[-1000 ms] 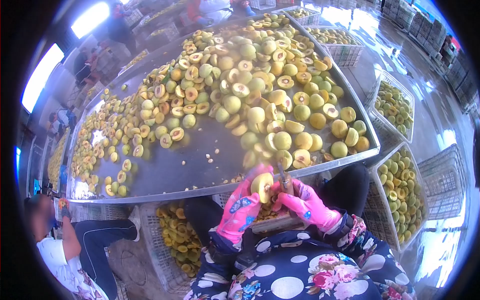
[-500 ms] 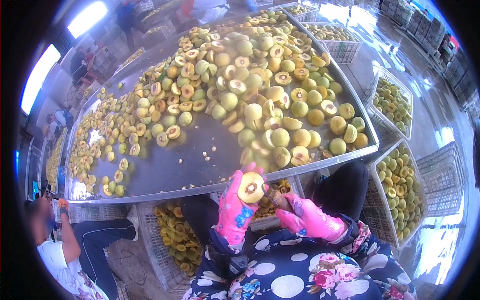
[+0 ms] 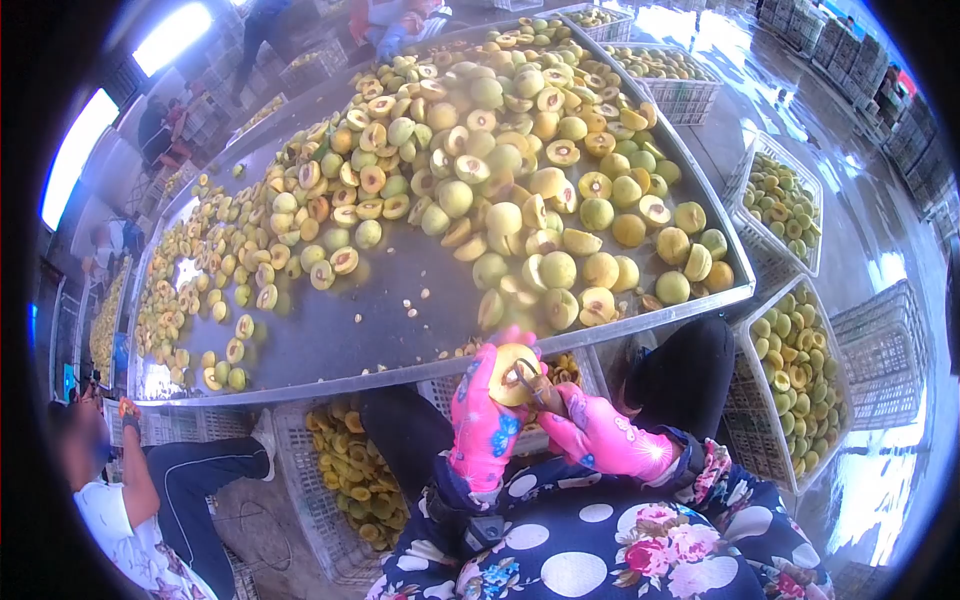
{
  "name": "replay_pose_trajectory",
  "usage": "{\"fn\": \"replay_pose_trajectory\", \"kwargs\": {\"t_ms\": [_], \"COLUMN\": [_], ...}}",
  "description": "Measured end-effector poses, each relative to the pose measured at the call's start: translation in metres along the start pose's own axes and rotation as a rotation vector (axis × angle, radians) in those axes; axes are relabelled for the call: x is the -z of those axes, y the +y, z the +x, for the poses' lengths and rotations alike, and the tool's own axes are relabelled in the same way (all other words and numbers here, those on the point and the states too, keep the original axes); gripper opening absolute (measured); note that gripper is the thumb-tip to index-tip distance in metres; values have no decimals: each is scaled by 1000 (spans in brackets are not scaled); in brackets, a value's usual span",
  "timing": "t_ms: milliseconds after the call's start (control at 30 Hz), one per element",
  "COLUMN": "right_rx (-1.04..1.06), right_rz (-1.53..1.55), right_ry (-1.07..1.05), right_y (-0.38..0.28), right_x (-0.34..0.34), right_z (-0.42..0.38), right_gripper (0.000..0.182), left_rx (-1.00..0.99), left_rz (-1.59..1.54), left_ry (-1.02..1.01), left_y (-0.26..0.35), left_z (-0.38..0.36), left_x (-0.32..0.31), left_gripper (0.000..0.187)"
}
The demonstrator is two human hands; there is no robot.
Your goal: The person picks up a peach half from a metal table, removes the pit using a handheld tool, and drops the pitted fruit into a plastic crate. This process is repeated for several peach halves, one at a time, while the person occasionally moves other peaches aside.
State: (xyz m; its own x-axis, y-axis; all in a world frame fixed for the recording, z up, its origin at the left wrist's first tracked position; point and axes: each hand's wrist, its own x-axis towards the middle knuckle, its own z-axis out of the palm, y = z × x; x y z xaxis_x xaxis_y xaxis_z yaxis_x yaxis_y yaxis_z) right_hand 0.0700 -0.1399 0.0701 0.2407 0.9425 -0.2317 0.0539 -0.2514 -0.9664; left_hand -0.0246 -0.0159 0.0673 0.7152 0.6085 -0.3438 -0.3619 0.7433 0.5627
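Note:
My left hand (image 3: 484, 428), in a pink patterned glove, is wrapped round a peach half (image 3: 507, 384) with its cut face turned up. In my right hand (image 3: 612, 438), gloved the same way, is a pitting tool (image 3: 547, 396) with a brownish handle and a curved metal loop. The loop lies at the middle of the cut face, where the pit sits. Both hands are just in front of the near rim of a metal table (image 3: 400, 374). Halved peaches (image 3: 455, 199) are heaped across that table.
Below the table, a crate (image 3: 300, 500) of peach pieces stands left of my legs. Peach-filled crates (image 3: 795, 385) line my right, beside another crate (image 3: 880, 355). A person (image 3: 130, 490) sits at the left; another person (image 3: 395, 25) is at the table's far side.
My right hand has moved left, bringing the tool's loop from beside the peach half onto its cut face. My left hand has tilted the half. The far person's hands now reach the table edge.

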Motion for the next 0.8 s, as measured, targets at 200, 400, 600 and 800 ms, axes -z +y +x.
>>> {"fn": "replay_pose_trajectory", "kwargs": {"t_ms": [200, 400, 600, 800], "right_rx": [86, 85, 40, -396], "right_rz": [-294, -403, -387, 436], "right_ry": [-63, -88, -177, -498], "right_y": [52, 22, 5, 14], "right_x": [-8, 0, 12, 22], "right_z": [13, 5, 10, 14], "right_gripper": [19, 29, 25, 29], "left_rx": [-72, 0, 36, -19], "left_rz": [90, 144, 381, 318], "left_ry": [86, 109, 100, 74], "left_y": [-12, -12, -14, -21], "left_z": [2, 3, 17, 13], "left_x": [-3, 2, 14, 17], "left_gripper": [37, 27, 21, 24]}}
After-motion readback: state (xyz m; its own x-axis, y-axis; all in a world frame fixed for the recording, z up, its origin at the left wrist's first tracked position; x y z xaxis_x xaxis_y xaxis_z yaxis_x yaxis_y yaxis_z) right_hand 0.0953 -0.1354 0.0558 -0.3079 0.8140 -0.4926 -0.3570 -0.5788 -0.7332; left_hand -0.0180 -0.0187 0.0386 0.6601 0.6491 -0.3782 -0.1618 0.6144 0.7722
